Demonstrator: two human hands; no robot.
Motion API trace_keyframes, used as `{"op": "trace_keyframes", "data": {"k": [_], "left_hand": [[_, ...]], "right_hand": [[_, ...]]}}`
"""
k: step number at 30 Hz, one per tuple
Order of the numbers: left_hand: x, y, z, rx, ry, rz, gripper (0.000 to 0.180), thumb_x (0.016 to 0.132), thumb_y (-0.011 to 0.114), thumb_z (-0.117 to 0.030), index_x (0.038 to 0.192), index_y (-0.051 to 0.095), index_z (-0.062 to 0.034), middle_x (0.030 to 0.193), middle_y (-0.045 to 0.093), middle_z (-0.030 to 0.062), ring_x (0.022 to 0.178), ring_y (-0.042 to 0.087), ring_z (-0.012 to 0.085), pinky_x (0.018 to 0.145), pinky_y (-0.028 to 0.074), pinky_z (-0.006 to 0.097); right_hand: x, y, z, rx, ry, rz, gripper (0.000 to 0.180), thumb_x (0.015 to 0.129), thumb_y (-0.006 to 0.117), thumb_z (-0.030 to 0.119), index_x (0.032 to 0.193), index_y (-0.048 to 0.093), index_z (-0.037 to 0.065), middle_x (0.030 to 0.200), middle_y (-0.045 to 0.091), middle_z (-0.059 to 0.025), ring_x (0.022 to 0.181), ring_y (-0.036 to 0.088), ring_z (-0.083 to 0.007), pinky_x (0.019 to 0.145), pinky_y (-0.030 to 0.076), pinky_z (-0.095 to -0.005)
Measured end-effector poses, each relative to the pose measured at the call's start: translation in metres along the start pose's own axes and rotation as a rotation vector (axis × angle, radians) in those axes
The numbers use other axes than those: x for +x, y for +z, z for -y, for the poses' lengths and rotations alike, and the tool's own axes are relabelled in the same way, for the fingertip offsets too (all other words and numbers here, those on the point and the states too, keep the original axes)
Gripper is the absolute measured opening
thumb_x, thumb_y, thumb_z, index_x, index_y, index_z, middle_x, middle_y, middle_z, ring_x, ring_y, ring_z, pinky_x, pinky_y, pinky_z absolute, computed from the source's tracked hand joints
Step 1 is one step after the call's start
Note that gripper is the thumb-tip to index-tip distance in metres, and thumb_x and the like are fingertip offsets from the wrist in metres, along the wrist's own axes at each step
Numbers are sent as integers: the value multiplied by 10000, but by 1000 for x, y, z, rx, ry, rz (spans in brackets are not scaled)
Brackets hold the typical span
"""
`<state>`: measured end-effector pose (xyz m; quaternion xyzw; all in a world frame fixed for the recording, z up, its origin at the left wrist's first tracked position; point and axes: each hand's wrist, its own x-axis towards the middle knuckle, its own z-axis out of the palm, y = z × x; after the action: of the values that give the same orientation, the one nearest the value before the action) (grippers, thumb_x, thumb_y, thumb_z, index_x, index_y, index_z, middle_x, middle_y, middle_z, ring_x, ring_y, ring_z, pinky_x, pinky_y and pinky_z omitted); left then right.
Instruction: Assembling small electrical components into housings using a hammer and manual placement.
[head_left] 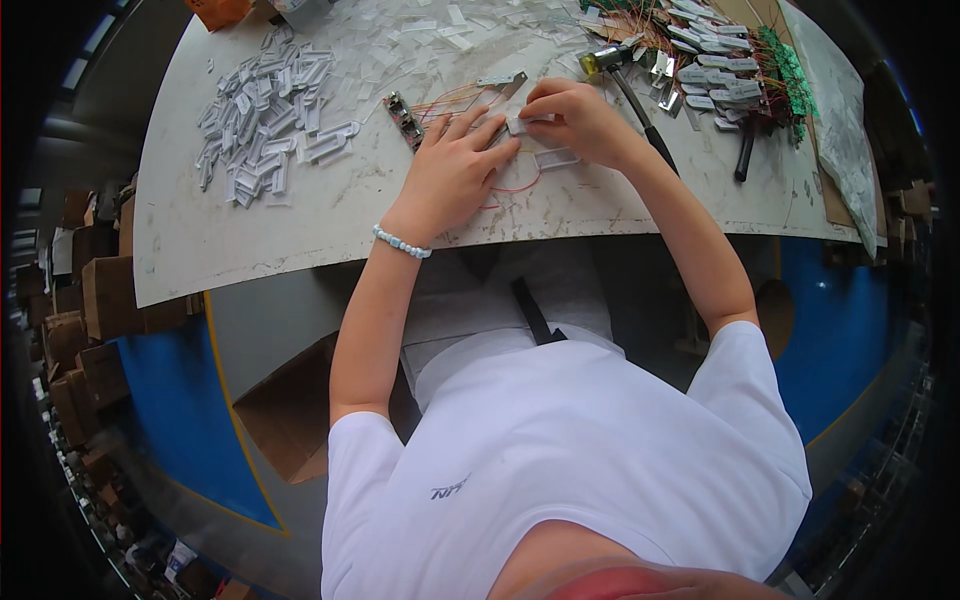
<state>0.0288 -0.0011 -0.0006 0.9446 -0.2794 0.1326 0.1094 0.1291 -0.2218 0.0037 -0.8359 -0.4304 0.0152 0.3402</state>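
Note:
My left hand (455, 168), with a light-blue bead bracelet at its wrist, lies on the table with its fingers stretched out over thin wires. Its fingertips rest beside a small whitish piece (517, 126). My right hand (582, 118) pinches that piece between thumb and fingertips; its exact kind is hard to make out. A narrow circuit board (404, 120) with dark and silvery parts sits left of my left hand. Orange and red wires (455, 98) run from it towards a flat metal strip (503, 80). Below my right fingers is a clear plastic casing (556, 158).
A heap of white plastic casings (265, 120) covers the table's left. Clear flat pieces (420, 40) spread along the back. Right of my hand lies a hammer (606, 60) with a yellow-and-black head. Beyond it are stacked white units (720, 70) with wires and green boards (790, 80).

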Motion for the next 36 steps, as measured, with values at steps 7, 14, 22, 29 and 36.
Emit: {"op": "trace_keyframes", "data": {"k": [7,14,22,29,36], "left_hand": [[3,2,-2,-22,14,-12,408,873,622,-99,1264,651,-211,1423,551,68,1375,438,282,1133,337,468],[-2,-1,1,-28,-2,-9,390,886,621,-118,1266,655,-204,1421,555,65,1378,435,282,1132,335,467],[-1,2,-1,-36,2,-10,376,905,594,-130,1271,656,-190,1426,552,72,1387,427,277,1132,322,467],[-3,-1,-3,-29,-20,9,373,925,521,-183,1270,663,-171,1427,552,83,1393,420,280,1142,302,477],[3,-3,-3,-48,1,8,373,920,518,-211,1255,675,-158,1429,549,92,1388,425,282,1153,288,480]], "right_hand": [[-14,-7,7,-273,-100,-304,357,854,747,178,1170,680,28,1046,673,-104,875,651,-288,799,525,-377],[-83,-58,22,-715,646,-151,412,860,731,330,1147,667,42,883,684,-132,837,652,-324,792,529,-415],[-95,-75,-8,1006,868,-213,247,970,627,177,1050,626,-56,728,567,-1,556,512,-47,422,409,-217],[-109,-37,55,-30,388,-327,208,959,635,125,1127,627,2,709,591,-115,554,567,-225,522,434,-367],[-97,-14,76,-289,229,-241,250,944,632,126,1146,617,-22,763,611,-158,632,605,-362,582,479,-431]]}}
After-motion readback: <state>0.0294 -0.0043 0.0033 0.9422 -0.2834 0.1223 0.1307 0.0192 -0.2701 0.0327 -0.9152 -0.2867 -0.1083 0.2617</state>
